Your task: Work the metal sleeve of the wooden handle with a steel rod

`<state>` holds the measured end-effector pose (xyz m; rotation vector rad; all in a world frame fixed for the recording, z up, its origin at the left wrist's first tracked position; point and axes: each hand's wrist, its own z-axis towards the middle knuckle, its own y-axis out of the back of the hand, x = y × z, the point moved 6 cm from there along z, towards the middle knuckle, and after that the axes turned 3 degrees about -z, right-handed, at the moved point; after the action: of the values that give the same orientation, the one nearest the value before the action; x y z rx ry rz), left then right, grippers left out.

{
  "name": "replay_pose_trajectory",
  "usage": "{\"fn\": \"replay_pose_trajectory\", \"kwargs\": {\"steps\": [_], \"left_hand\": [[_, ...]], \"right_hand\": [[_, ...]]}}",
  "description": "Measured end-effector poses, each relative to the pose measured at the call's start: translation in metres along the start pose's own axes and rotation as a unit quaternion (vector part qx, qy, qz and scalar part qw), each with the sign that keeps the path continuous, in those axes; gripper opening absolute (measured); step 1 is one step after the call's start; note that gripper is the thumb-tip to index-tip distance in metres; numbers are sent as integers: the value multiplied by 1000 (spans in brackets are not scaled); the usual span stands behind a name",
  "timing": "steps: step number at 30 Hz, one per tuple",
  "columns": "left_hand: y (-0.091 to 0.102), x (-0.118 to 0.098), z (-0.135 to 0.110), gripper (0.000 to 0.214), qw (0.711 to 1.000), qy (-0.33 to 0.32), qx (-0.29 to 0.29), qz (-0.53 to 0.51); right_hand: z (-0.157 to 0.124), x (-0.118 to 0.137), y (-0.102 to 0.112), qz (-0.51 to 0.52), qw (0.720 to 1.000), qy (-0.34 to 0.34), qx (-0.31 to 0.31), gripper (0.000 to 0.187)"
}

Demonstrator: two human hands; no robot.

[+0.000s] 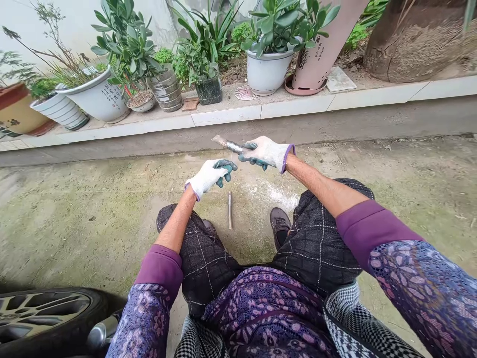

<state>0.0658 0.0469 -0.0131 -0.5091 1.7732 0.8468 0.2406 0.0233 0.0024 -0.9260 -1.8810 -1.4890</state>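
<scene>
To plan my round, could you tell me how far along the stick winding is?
Done: silvery winding covers the middle of the stick. In hand: the right hand grips it; the left hand is pinched shut just below. Left: its far end is bare, and a second stick lies unwrapped on the ground.

The head camera is looking forward and down, from close above the left hand (209,175) and right hand (265,151), and is facing the plant pots (266,74) across the concrete ground (74,214).

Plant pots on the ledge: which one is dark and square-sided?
The small dark pot, between the ribbed grey pot and the round white pot; every other pot is round.
</scene>
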Motion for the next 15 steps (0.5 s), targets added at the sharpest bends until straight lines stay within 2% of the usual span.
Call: {"fn": "replay_pose_trajectory", "kwargs": {"steps": [4,7,11,15], "left_hand": [[2,1,-1,27,1000,-5,-11,-19],[7,8,4,26,1000,-10,-20,-6],[9,13,6,25,999,-3,-15,29],[9,6,2,20,999,13,-32,42]], "right_hand": [[7,-2,0,-10,1000,-17,-9,28],[9,-2,0,26,999,-22,-7,30],[0,2,-3,74,996,-5,48,33],[-17,7,-9,85,988,37,127,34]]}}
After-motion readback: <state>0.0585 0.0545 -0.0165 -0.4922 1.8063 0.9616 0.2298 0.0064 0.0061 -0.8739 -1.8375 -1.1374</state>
